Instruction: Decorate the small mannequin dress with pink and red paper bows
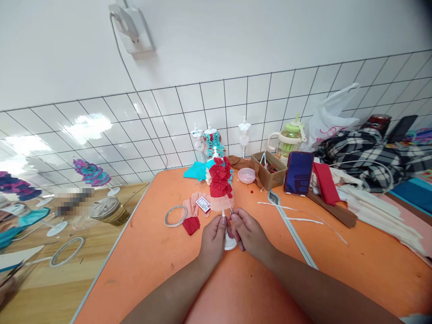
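Observation:
In front of me a miniature dress form stands upright, wearing a dress of red pleated crepe paper (220,180) over a pale pink frilled skirt (221,203). My left hand (212,236) is closed at the white stem below the skirt, just above the round white base (231,243). Close beside it on the right, my right hand (249,230) pinches a thin, small thing at the hem; its kind is too small to tell. To the left lie a roll of white tape (175,216), pink paper pieces (191,207), a red paper piece (191,226) and a small labelled box (203,204).
Behind stand more small dress forms (244,135), a pink dish (246,175), a cardboard box (272,177) and a propped phone (299,173). Paper strips (305,220) and folded papers (388,216) lie right. A jar (110,210) and another person's hand (6,288) are left.

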The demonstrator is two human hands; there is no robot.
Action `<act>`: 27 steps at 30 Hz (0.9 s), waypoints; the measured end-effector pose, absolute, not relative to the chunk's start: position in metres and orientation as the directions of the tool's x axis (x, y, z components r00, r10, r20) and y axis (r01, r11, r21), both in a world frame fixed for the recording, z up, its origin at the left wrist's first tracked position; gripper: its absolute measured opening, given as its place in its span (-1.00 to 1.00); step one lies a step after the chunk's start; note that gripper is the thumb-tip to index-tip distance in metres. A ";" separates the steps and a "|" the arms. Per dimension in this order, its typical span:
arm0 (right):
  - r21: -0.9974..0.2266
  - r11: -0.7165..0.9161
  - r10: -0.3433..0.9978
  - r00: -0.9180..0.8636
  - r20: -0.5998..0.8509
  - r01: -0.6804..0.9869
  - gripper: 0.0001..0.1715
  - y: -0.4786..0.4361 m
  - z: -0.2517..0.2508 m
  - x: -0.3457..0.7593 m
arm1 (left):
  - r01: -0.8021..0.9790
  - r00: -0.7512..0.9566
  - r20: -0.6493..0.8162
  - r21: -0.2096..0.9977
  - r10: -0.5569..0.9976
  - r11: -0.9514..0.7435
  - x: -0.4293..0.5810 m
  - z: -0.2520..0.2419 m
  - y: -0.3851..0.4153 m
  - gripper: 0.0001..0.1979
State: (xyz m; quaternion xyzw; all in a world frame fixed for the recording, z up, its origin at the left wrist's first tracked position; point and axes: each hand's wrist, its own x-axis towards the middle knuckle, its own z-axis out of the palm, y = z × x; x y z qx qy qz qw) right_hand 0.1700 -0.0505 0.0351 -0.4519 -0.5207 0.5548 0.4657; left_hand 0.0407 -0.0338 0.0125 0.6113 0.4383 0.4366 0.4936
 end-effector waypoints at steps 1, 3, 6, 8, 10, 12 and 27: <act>-0.999 -0.025 0.987 -0.159 -0.017 -0.047 -0.58 -0.050 0.035 0.170 | 0.103 0.236 0.102 0.986 0.966 -0.129 0.041 0.013 -0.034 -0.58; -0.999 -0.018 0.987 -0.161 -0.011 -0.046 -0.59 -0.050 0.035 0.170 | 0.100 0.237 0.101 0.987 0.966 -0.128 0.040 0.013 -0.034 -0.58; -0.999 0.000 0.987 -0.163 0.008 -0.049 -0.61 -0.051 0.035 0.170 | 0.106 0.236 0.100 0.986 0.967 -0.127 0.040 0.013 -0.034 -0.59; -0.999 0.002 0.986 -0.168 0.011 -0.053 -0.62 -0.051 0.036 0.170 | 0.107 0.233 0.102 0.986 0.967 -0.130 0.041 0.013 -0.034 -0.59; -0.999 0.000 0.985 -0.171 0.009 -0.052 -0.63 -0.051 0.036 0.170 | 0.106 0.236 0.103 0.986 0.966 -0.130 0.041 0.013 -0.034 -0.59; -0.999 0.000 0.985 -0.171 0.009 -0.049 -0.63 -0.051 0.037 0.170 | 0.105 0.244 0.100 0.986 0.965 -0.129 0.041 0.013 -0.034 -0.59; -1.000 0.020 0.965 -0.261 0.016 0.013 -0.65 -0.052 0.038 0.172 | 0.001 0.141 0.078 0.997 0.987 -0.079 0.039 0.016 -0.028 -0.57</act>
